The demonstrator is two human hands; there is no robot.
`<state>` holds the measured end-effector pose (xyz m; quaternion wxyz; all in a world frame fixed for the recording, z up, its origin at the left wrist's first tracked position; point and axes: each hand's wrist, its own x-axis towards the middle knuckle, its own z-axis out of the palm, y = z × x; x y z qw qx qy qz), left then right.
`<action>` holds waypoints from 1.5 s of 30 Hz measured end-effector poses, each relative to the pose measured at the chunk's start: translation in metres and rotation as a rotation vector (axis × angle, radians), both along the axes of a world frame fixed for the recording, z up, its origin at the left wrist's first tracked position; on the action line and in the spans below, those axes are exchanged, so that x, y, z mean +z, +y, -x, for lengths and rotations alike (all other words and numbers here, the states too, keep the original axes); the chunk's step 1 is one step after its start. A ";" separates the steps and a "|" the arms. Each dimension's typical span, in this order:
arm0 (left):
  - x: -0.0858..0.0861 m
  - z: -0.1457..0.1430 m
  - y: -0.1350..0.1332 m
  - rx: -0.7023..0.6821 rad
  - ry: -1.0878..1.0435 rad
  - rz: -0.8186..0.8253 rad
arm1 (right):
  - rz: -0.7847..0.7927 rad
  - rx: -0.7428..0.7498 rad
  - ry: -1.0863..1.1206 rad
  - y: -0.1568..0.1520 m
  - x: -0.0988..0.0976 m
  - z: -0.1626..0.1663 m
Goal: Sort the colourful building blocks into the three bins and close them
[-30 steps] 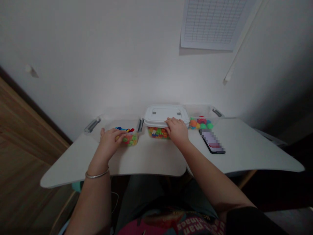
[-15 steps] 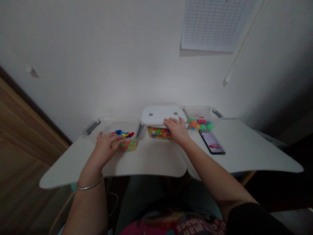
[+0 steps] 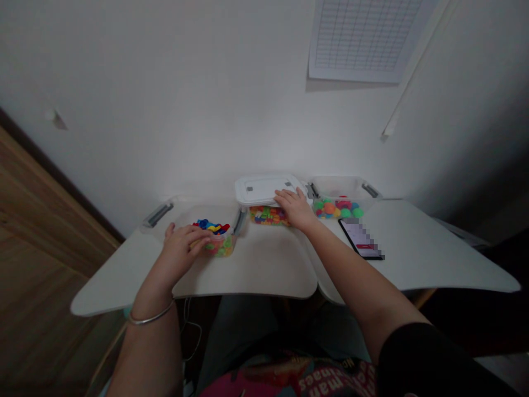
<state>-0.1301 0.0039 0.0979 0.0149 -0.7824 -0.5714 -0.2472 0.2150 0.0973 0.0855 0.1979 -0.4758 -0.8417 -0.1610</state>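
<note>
My left hand [image 3: 184,248] is open, its fingers stretched out over the near rim of the left clear plastic box [image 3: 236,238]. Red, blue and yellow plastic pieces [image 3: 210,226] lie in that box, with green and orange ones below; whether the fingertips touch the box I cannot tell. At the middle box, my right hand [image 3: 297,210] grips the near right edge of a white lid [image 3: 264,188], fingers on top and thumb hidden. The lid sits askew over the middle box [image 3: 268,216], which is full of small colourful blocks.
To the right, another clear box [image 3: 345,190] holds colourful balls [image 3: 329,208]. A phone [image 3: 360,240] lies in front of it on the white table [image 3: 256,270]. The wall [image 3: 185,110] rises directly behind the boxes, with a printed sheet [image 3: 355,44] on it.
My right hand has shifted the white lid slightly left and back, baring the middle box's right handle. My left hand has stayed at the left box.
</note>
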 end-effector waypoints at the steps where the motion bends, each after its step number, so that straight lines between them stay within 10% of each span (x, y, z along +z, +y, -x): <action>1: 0.000 -0.001 -0.001 -0.005 -0.002 0.000 | 0.000 -0.028 0.000 0.001 0.000 0.001; 16: 0.000 -0.028 -0.010 -0.139 0.009 0.038 | 0.033 -0.144 0.119 0.006 0.000 0.006; 35: -0.013 -0.126 -0.034 -0.414 -0.020 -0.332 | 0.510 0.102 0.416 0.041 0.036 -0.029; 45: -0.024 -0.190 -0.055 -0.396 -0.078 -0.381 | 0.430 -0.026 0.175 0.032 0.054 -0.019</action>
